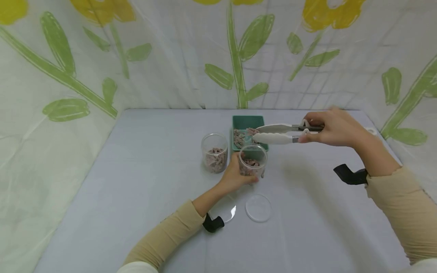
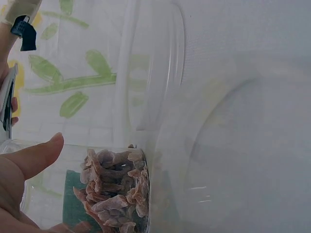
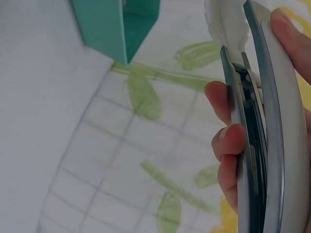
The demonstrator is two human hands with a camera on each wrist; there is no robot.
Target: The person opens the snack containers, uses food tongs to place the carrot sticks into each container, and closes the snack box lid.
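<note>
My left hand point(image 1: 235, 177) grips a clear round jar point(image 1: 252, 167), open at the top and partly filled with shrivelled, brownish-pink dried pieces point(image 2: 114, 191). The thumb point(image 2: 39, 155) lies along the jar's side in the left wrist view. My right hand point(image 1: 336, 127) holds a pair of tongs point(image 1: 276, 138) with white scalloped tips, pointing left over the teal box point(image 1: 248, 120). Between and beside the tips shows a small clump of the same pieces. More pieces lie in the box. In the right wrist view fingers wrap the tongs' metal handles point(image 3: 274, 126).
A second uncapped clear jar point(image 1: 214, 151) with similar pieces stands left of the held one. Two clear round lids lie in front, one lid point(image 1: 258, 208) right and another lid point(image 1: 222, 209) by the left forearm. A flower-printed curtain point(image 1: 164, 68) hangs behind the table.
</note>
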